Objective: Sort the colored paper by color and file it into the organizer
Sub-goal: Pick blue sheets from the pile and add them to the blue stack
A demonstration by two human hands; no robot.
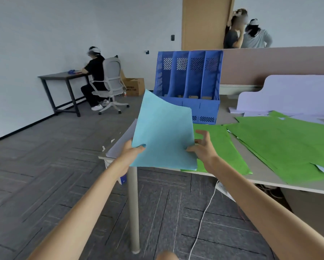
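- well, the green paper (281,145) is lying spread across the table (266,179).
- the blue organizer (189,85) is standing behind it.
- the light blue paper (163,136) is hanging before the organizer, top curling: light, floppy, probably wanting both lower corners held.
- the left hand (133,150) is pinching its lower-left corner.
- the right hand (203,148), fingers spread, is touching its right edge.
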